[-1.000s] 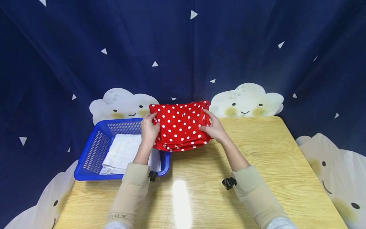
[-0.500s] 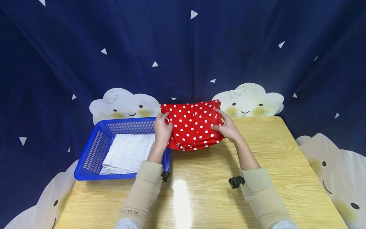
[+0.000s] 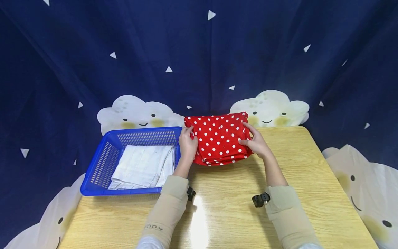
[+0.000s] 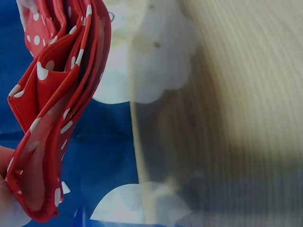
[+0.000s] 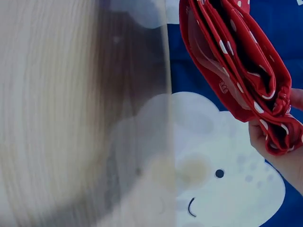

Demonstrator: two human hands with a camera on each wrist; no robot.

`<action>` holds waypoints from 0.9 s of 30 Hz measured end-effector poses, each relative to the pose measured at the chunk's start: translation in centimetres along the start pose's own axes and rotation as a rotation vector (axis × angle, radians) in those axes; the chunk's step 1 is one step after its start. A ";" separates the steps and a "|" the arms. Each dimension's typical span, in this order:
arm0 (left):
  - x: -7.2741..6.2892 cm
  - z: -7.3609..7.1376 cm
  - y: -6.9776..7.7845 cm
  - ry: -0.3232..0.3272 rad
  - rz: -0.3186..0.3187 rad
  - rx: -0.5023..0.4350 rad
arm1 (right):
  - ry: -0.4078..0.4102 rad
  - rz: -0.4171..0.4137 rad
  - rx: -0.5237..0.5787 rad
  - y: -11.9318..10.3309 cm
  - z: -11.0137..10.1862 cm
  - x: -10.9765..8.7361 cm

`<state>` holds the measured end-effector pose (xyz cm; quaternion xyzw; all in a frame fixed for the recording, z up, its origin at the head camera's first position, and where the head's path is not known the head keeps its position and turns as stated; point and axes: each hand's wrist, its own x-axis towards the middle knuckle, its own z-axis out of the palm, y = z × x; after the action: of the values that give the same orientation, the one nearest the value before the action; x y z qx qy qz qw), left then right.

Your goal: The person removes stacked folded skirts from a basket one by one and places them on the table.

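Note:
A red cloth bundle with white polka dots (image 3: 219,138), folded into a rough rectangle, is held up over the back of the table. My left hand (image 3: 188,143) grips its left edge, thumb on the near face. At the opposite edge my right hand (image 3: 257,141) pinches it between thumb and fingers. Several stacked layers of the folded cloth (image 4: 57,104) show edge-on in the left wrist view. In the right wrist view, the folded cloth (image 5: 241,66) shows a gathered seam close to the fingers.
A blue plastic basket (image 3: 93,190) stands on the left of the wooden table (image 3: 298,166), with folded white cloth (image 3: 140,166) inside. Its right rim is beside my left forearm. A dark blue curtain (image 3: 199,52) with clouds and triangles hangs behind the table.
Both hands have carried the red polka-dot cloth to the right, from partly over the basket to beside it. More of the white cloth in the basket now shows.

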<state>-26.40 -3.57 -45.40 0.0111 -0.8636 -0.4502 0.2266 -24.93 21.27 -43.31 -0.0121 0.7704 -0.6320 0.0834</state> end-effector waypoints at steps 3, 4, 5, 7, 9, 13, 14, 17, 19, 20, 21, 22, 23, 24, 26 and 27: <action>-0.3 0.8 -0.2 0.009 -0.005 0.010 | -0.002 0.000 0.004 0.8 -0.3 0.0; -0.4 1.1 -0.3 0.010 -0.008 0.015 | -0.001 0.003 -0.002 1.0 -0.4 0.0; -0.6 1.4 -0.4 0.010 -0.012 0.022 | 0.002 0.005 -0.009 1.3 -0.4 -0.1; -0.8 1.9 -0.6 0.005 -0.021 0.034 | 0.006 0.014 -0.027 1.9 -0.6 0.0; -1.1 2.3 -0.8 -0.004 -0.034 0.048 | 0.009 0.026 -0.034 2.6 -0.8 0.0; -1.8 3.0 -1.0 -0.028 -0.070 0.059 | 0.009 0.051 -0.028 4.0 -0.9 0.1; -1.9 3.2 -1.1 -0.031 -0.078 0.056 | 0.012 0.057 -0.028 4.3 -0.9 0.1; -2.4 3.7 -1.4 -0.034 -0.088 0.054 | 0.014 0.072 -0.029 5.3 -1.0 0.1; -2.7 4.1 -1.6 -0.030 -0.082 0.058 | 0.014 0.082 -0.028 6.0 -1.0 0.1; -2.9 4.3 -1.7 -0.023 -0.073 0.062 | 0.015 0.089 -0.027 6.4 -1.0 0.1; -3.0 4.5 -1.8 -0.020 -0.066 0.064 | 0.015 0.094 -0.026 6.7 -1.0 0.1; -3.1 4.6 -2.0 -0.016 -0.058 0.062 | 0.014 0.101 -0.023 7.1 -1.0 0.0; -3.3 4.8 -2.1 -0.010 -0.047 0.064 | 0.015 0.107 -0.024 7.4 -1.0 0.0; -3.4 5.0 -2.3 -0.012 -0.045 0.065 | 0.016 0.111 -0.022 7.6 -1.0 0.0; -3.6 5.3 -2.6 -0.016 -0.039 0.071 | 0.022 0.115 -0.016 8.1 -1.0 0.0; -3.7 5.5 -2.8 -0.022 -0.041 0.075 | 0.026 0.116 -0.013 8.4 -1.0 0.0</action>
<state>-25.77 -0.13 -51.69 0.0322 -0.8820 -0.4220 0.2071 -24.38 23.93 -51.29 0.0400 0.7748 -0.6213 0.1099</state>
